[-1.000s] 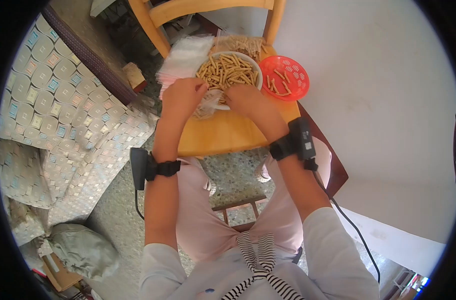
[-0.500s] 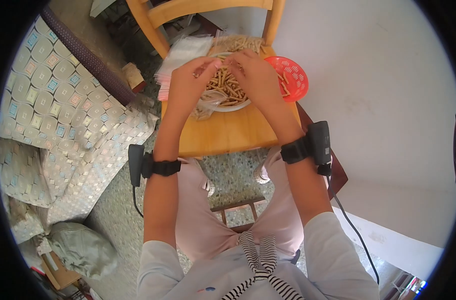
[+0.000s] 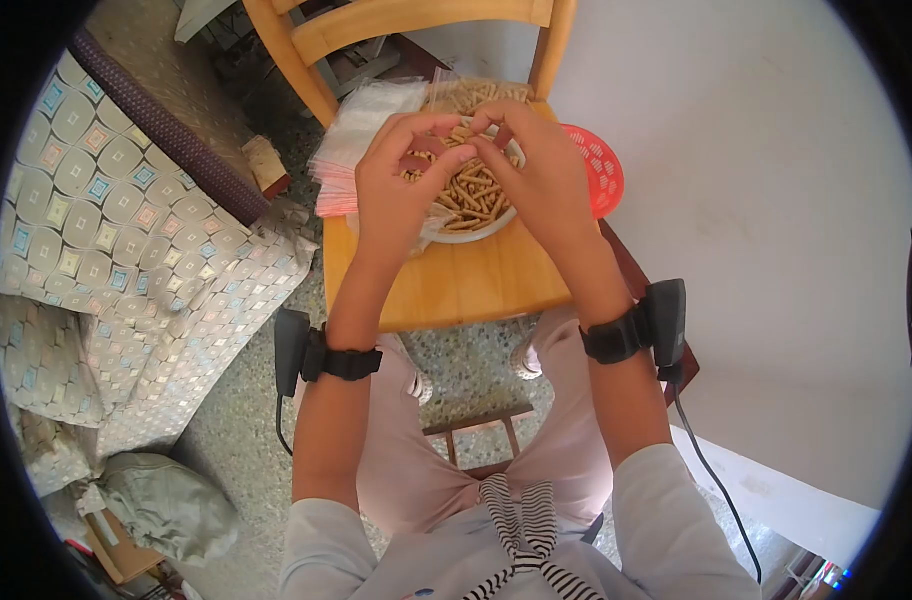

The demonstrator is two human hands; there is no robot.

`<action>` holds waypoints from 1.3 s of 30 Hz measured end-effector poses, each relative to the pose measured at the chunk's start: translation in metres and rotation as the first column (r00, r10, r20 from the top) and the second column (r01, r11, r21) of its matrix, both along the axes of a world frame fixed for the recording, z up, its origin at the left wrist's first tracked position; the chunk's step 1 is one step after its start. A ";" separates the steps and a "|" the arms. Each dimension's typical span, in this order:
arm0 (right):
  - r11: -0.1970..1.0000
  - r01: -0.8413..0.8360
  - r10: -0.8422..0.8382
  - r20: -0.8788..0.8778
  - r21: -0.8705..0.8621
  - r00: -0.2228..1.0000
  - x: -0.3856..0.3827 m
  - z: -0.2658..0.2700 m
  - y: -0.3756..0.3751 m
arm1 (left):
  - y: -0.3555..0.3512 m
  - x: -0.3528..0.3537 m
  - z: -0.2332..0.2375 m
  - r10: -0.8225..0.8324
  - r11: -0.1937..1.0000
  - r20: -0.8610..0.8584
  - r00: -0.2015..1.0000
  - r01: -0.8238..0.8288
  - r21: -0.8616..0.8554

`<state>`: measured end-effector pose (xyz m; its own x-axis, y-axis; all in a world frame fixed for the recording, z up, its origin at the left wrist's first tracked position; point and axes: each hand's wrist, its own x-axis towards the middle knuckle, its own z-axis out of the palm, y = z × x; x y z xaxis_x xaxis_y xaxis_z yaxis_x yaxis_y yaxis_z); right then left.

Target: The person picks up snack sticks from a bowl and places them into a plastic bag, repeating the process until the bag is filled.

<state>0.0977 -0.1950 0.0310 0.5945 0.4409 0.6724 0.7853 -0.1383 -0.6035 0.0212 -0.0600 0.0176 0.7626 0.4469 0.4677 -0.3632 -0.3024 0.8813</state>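
A white bowl (image 3: 479,236) full of short tan stick-like pieces (image 3: 473,200) stands on a wooden chair seat (image 3: 456,295). My left hand (image 3: 394,175) is over the bowl's left side, with thumb and forefinger curled into a pinch. Opposite it, my right hand (image 3: 541,170) also pinches, its fingertips meeting those of the left. Whatever is between the fingertips is too small to make out. Clear plastic (image 3: 438,222) lies at the bowl's lower left rim, partly hidden by my left wrist.
Left of the bowl lies a stack of clear zip bags (image 3: 351,140) with pink edges. A bag of similar pieces (image 3: 481,93) rests behind the bowl. A red perforated basket (image 3: 606,170) is at the right, near the white wall (image 3: 756,200). Patterned fabric (image 3: 156,250) covers furniture at left.
Both hands have shifted slightly lower and right in view, along with the whole scene. The fingertips have come closer together. The red basket is now more covered by my right hand.
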 end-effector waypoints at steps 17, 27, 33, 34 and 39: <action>0.997 0.031 -0.028 0.055 -0.067 0.998 0.001 -0.003 0.000 | -0.007 0.003 -0.004 0.015 0.985 0.102 0.995 -0.032 0.168; 0.988 -0.007 0.019 -0.076 0.155 0.997 -0.002 0.005 -0.003 | 0.010 0.002 0.000 -0.102 0.995 -0.050 0.994 0.101 -0.023; 0.984 -0.133 0.141 -0.065 0.123 0.988 -0.006 0.009 -0.004 | 0.020 0.000 0.002 -0.114 0.984 -0.125 0.986 0.129 0.120; 0.984 -0.134 0.142 -0.064 0.120 0.988 -0.006 0.009 -0.003 | 0.022 -0.001 0.003 -0.092 0.977 -0.142 0.985 0.117 0.177; 0.982 -0.186 0.183 0.081 0.026 0.980 -0.001 0.001 0.000 | 0.029 -0.004 0.002 -0.095 0.979 -0.136 0.986 0.117 0.169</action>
